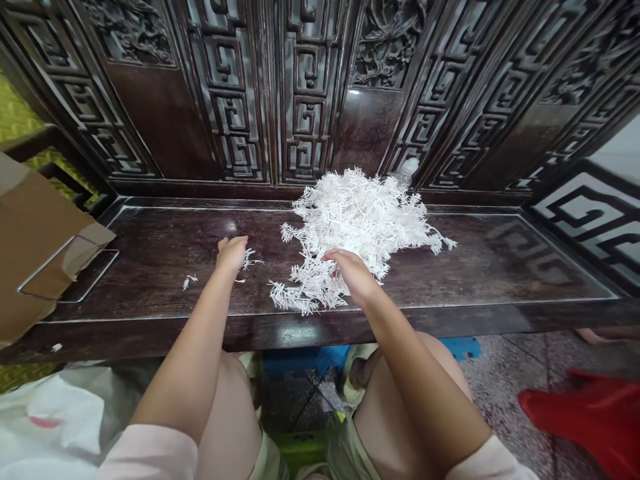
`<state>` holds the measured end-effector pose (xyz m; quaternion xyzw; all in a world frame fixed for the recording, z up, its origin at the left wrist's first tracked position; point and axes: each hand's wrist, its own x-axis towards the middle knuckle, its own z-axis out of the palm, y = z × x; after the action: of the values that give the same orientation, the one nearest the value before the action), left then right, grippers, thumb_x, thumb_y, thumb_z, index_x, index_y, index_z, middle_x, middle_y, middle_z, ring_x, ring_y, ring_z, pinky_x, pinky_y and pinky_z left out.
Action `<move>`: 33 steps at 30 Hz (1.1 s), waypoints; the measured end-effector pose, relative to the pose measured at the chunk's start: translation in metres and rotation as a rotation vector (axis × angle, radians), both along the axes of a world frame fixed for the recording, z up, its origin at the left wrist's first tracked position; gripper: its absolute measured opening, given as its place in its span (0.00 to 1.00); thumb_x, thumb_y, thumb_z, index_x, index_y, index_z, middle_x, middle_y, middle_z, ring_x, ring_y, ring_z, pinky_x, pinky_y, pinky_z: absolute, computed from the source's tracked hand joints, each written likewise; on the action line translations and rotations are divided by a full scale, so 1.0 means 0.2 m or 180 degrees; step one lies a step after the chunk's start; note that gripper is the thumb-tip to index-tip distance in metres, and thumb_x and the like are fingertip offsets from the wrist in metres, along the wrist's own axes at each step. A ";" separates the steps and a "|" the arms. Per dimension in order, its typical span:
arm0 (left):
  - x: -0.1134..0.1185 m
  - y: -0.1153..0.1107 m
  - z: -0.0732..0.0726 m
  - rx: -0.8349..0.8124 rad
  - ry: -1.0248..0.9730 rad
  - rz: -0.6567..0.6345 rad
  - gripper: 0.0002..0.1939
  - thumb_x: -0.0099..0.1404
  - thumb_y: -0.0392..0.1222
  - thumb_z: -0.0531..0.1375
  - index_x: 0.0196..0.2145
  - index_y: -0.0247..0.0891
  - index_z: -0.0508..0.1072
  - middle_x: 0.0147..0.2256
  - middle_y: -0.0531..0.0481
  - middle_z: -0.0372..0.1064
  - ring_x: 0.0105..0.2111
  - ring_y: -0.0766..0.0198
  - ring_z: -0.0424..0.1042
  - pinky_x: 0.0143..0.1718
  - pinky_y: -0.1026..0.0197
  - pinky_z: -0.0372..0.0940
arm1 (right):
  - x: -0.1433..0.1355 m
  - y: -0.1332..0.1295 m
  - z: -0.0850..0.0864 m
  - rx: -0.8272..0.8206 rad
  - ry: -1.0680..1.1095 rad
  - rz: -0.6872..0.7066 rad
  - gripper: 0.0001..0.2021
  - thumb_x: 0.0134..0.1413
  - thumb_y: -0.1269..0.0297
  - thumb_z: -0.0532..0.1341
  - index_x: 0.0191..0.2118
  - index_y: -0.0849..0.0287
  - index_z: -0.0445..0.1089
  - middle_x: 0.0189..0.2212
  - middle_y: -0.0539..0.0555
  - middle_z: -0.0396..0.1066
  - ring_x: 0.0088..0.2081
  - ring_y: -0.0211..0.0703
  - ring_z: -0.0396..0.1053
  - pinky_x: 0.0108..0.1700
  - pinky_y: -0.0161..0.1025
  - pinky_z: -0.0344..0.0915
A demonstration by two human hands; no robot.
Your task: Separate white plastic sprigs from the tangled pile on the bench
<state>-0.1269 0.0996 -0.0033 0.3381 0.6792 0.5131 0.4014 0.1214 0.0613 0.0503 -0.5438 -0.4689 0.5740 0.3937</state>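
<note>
White sprigs [360, 217]: heaped mid-frame on your dark bench [480, 267] (a bottle [410, 167] stands behind).
Left hand [233, 255]: left of centre, beside a loose sprig [249, 259]; cannot tell whether you grip it.
Right hand [351, 275]: your fingers curl at the heap's front; grasp cannot be told.
Cardboard [37, 240]: left edge.

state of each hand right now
Left hand: beside a white sprig; hold cannot be told.
Right hand: partly curled at the heap of white sprigs; hold cannot be told.

One white sprig heap [360, 217], one bottle [410, 167], one cardboard piece [35, 233], one wire frame [101, 276]
</note>
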 end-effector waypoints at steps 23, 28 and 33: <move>0.63 -0.43 0.27 0.1680 0.3035 -0.1040 0.09 0.57 0.42 0.55 0.36 0.42 0.72 0.39 0.44 0.65 0.44 0.52 0.58 0.48 0.50 0.47 | 0.09 0.06 0.07 -0.1122 0.2006 -0.0507 0.02 0.49 0.70 0.53 0.28 0.58 0.59 0.25 0.49 0.62 0.27 0.35 0.65 0.33 0.36 0.62; 0.65 -0.43 0.27 0.1228 0.2599 -0.1545 0.16 0.59 0.46 0.53 0.44 0.43 0.69 0.40 0.45 0.64 0.41 0.55 0.61 0.43 0.54 0.53 | 0.07 0.04 0.10 -0.1218 0.2054 -0.0409 0.03 0.50 0.70 0.53 0.27 0.60 0.60 0.25 0.51 0.64 0.28 0.35 0.65 0.34 0.34 0.64; 0.62 -0.38 0.26 0.0803 0.1219 -0.1665 0.13 0.59 0.46 0.53 0.40 0.41 0.69 0.38 0.48 0.65 0.34 0.63 0.64 0.38 0.60 0.58 | 0.08 0.03 0.11 -0.1211 0.1813 -0.0156 0.05 0.48 0.72 0.51 0.28 0.61 0.63 0.29 0.54 0.67 0.30 0.36 0.65 0.34 0.35 0.64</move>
<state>-0.0025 0.0228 0.0479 0.6378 0.5637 0.4000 0.3397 0.1372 0.0664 0.0731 -0.4365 -0.2115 0.7703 0.4140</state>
